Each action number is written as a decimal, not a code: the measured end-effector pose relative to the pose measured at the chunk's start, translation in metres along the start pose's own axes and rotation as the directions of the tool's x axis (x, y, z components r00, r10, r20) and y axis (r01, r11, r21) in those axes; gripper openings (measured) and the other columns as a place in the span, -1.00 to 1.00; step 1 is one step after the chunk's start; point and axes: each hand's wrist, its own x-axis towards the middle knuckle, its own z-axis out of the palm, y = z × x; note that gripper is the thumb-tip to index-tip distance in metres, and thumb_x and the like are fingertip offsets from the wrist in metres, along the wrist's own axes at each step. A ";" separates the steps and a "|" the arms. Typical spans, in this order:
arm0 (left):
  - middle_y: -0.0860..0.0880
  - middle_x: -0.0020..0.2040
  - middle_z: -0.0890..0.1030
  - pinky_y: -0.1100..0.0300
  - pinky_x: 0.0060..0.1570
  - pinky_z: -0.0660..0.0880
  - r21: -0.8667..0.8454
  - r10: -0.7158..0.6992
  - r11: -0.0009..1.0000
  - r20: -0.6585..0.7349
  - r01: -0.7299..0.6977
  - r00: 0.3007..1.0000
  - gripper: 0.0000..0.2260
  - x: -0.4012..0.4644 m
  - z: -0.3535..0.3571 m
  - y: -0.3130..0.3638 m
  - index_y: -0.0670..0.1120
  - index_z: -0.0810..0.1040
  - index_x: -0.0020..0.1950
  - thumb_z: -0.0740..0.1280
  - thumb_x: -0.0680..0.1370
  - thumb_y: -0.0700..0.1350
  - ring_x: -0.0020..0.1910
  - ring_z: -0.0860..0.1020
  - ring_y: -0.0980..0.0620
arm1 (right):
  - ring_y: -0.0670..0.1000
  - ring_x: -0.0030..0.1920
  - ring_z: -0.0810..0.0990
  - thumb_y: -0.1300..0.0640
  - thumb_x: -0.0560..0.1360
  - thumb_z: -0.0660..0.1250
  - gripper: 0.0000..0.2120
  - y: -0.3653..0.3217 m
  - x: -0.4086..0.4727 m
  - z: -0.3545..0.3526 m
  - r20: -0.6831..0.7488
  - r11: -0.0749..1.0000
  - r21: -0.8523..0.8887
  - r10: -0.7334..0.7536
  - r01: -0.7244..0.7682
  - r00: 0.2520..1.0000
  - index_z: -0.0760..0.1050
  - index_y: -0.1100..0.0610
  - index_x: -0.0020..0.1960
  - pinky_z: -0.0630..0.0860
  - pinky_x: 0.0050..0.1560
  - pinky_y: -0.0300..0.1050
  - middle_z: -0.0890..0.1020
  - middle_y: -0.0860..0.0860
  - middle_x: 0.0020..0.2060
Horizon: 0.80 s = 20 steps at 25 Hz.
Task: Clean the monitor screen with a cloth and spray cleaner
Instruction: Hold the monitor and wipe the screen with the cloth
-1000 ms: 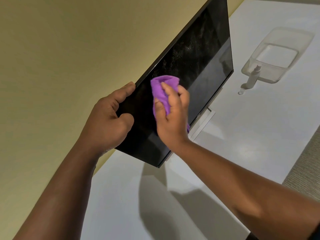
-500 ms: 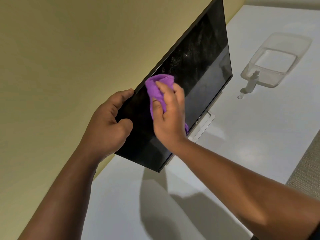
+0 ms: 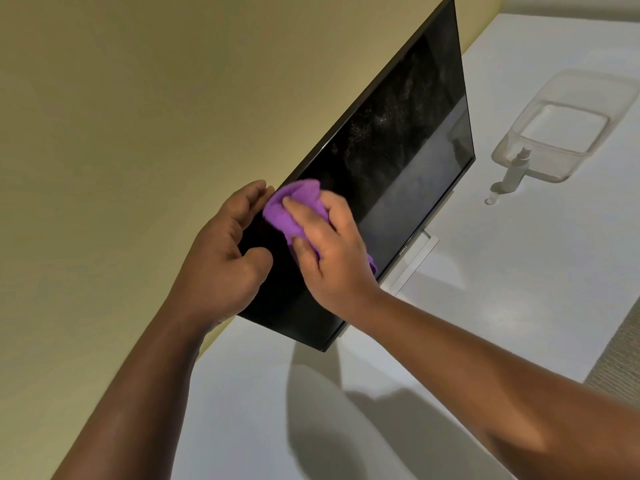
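The monitor (image 3: 398,161) stands on the white desk (image 3: 502,289), its stand mostly hidden behind the panel and its near edge covered by the left hand (image 3: 225,258), which grips that edge with fingers behind and thumb in front. The right hand (image 3: 329,251) clutches the purple cloth (image 3: 294,209) against the screen, touching the left fingertips. The spray bottle (image 3: 516,169) stands well apart, beside a clear tub (image 3: 620,98).

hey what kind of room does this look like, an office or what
Probably a home office or desk corner, though little shows. A black monitor stands on a plain white desk pushed against a yellowish wall, with carpet-like flooring past the desk's edge.
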 end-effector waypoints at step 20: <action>0.21 0.49 0.48 0.15 0.36 0.45 -0.038 -0.040 0.999 -0.004 0.039 0.999 -0.19 0.002 -0.003 -0.003 0.06 0.24 0.63 0.24 0.35 -0.24 0.43 0.44 0.32 | -0.03 0.05 0.44 0.24 0.56 0.36 -0.61 -0.018 -0.015 0.010 0.163 0.986 0.010 -0.165 0.165 0.973 0.54 0.20 0.38 0.47 0.02 -0.30 0.40 0.11 0.20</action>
